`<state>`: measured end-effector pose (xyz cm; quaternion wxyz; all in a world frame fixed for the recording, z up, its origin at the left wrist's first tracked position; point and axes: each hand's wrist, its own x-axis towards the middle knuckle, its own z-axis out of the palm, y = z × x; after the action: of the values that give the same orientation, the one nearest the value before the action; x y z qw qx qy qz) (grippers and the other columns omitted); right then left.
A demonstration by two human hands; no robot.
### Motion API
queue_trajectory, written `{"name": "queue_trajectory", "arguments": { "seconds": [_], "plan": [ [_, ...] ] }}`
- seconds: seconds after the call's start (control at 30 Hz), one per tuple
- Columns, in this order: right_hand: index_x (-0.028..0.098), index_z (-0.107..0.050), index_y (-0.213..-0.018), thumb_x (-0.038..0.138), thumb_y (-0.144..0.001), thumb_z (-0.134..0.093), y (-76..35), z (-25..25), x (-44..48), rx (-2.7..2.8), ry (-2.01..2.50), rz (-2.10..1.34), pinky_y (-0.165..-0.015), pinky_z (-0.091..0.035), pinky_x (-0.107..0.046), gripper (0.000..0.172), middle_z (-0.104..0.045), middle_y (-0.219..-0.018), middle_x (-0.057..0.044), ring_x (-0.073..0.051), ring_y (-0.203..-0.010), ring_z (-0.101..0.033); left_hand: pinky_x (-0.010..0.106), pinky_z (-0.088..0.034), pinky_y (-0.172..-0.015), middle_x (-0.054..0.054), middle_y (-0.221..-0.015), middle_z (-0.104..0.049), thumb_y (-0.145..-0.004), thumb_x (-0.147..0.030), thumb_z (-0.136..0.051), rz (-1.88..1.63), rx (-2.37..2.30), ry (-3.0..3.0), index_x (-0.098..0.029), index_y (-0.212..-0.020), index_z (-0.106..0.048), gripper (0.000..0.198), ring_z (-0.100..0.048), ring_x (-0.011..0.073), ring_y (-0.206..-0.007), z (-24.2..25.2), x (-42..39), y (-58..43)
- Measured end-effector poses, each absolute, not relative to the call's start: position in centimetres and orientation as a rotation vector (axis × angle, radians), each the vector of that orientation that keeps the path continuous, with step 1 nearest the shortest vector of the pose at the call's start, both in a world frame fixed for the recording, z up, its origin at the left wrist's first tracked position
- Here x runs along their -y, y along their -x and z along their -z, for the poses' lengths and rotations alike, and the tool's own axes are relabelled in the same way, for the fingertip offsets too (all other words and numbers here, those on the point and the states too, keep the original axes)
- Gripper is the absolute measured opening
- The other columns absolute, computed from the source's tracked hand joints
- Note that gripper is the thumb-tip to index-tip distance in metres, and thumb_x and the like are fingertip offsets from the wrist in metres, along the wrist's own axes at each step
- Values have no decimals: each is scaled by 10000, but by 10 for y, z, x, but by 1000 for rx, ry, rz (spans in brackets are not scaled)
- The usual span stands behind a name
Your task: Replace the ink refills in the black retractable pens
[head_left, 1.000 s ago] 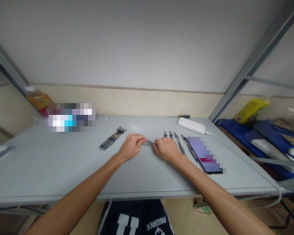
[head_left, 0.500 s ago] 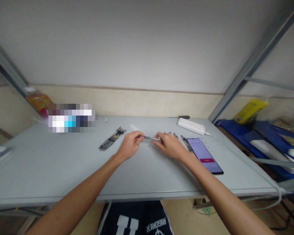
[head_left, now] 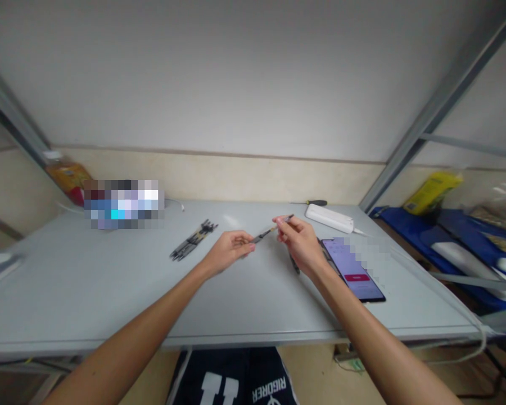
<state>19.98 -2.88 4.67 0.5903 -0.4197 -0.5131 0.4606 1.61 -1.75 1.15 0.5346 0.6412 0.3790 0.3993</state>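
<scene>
Above the desk, a slim dark pen [head_left: 262,235] with a gold-coloured band spans my two hands, slanting up to the right. My left hand [head_left: 230,251] pinches its lower left end between thumb and fingers. Its upper right end is between the fingertips of my right hand [head_left: 300,243], and the dark tip pokes out past them. Left of my left hand lies a bundle of several similar dark pens [head_left: 193,241]. Part of another dark pen [head_left: 294,264] shows under my right hand, which hides the rest.
A phone [head_left: 352,270] with its screen lit lies by my right forearm. Behind it are a white power strip [head_left: 329,218] with a cable and a screwdriver [head_left: 317,202]. A bottle [head_left: 67,171] and a blurred-out object [head_left: 124,204] stand at the back left of the grey desk [head_left: 109,304].
The pen has turned from nearly level to slanting up rightward. My right hand has moved slightly right and rolled, its fingertips now on the pen's upper end. My left hand has dropped slightly.
</scene>
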Motion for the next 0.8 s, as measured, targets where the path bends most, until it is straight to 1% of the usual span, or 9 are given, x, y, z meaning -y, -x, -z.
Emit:
{"name": "queue_trajectory", "arguments": {
  "seconds": [0.1, 0.17, 0.23, 0.33, 0.4, 0.47, 0.53, 0.63, 0.8],
  "plan": [
    [176, -633, -734, 434, -685, -673, -191, -50, 29, 1137, 949, -1093, -602, -386, -231, 266, -587, -776, -13, -125, -717, -507, 236, -403, -598, -7, -659, -574, -698, -348, -675, -968, -878, -1563, -134, -776, -592, 242, -516, 92, -595, -8, 19, -17],
    [182, -595, -695, 475, -711, -641, -183, -52, 30, 1092, 872, -1153, -630, -402, -233, 297, -569, -758, -8, -127, -736, -510, 235, -407, -611, -1, -688, -590, -712, -352, -664, -1005, -882, -1603, -138, -793, -592, 240, -534, 100, -624, -6, 20, -19],
    [187, -521, -622, 542, -736, -588, -174, -56, 30, 1024, 752, -1251, -611, -408, -233, 379, -498, -626, 21, -109, -627, -479, 239, -417, -622, 10, -722, -616, -716, -362, -660, -1011, -913, -1657, -141, -808, -600, 247, -554, 111, -648, -6, 22, -20],
    [202, -364, -529, 633, -746, -513, -166, -65, 30, 873, 615, -1380, -503, -387, -221, 505, -301, -471, 75, -82, -441, -338, 255, -438, -658, 37, -789, -654, -708, -376, -665, -963, -959, -1781, -139, -807, -627, 260, -578, 134, -694, -11, 27, -21],
    [209, -294, -521, 677, -748, -460, -167, -73, 28, 764, 580, -1450, -406, -330, -206, 546, -231, -448, 88, -72, -381, -253, 264, -449, -691, 53, -838, -664, -703, -383, -670, -961, -947, -1856, -140, -838, -640, 279, -588, 148, -749, -14, 29, -21],
    [211, -273, -533, 695, -749, -428, -173, -80, 25, 699, 587, -1542, -327, -215, -187, 552, -223, -440, 91, -64, -349, -189, 267, -454, -707, 54, -839, -661, -714, -395, -659, -999, -942, -1882, -146, -896, -636, 309, -589, 154, -780, -17, 29, -20],
    [212, -278, -538, 699, -753, -397, -182, -86, 21, 670, 581, -1621, -303, -126, -182, 546, -229, -434, 89, -58, -336, -152, 268, -453, -707, 47, -817, -651, -738, -409, -631, -1042, -968, -1882, -152, -928, -627, 320, -588, 151, -780, -18, 27, -18],
    [214, -295, -544, 650, -772, -330, -195, -91, 18, 632, 541, -1674, -299, -116, -182, 493, -238, -424, 77, -66, -336, -168, 263, -443, -694, 37, -790, -644, -775, -416, -582, -1094, -1026, -1887, -155, -890, -630, 289, -582, 143, -749, -17, 23, -15],
    [213, -269, -538, 338, -765, -338, -200, -93, 19, 599, 631, -1700, -298, -83, -178, 268, -185, -387, 81, -68, -330, -93, 254, -423, -656, 19, -711, -627, -797, -405, -548, -1122, -1099, -1904, -154, -803, -624, 263, -558, 133, -684, -15, 18, -12]
  ]
}}
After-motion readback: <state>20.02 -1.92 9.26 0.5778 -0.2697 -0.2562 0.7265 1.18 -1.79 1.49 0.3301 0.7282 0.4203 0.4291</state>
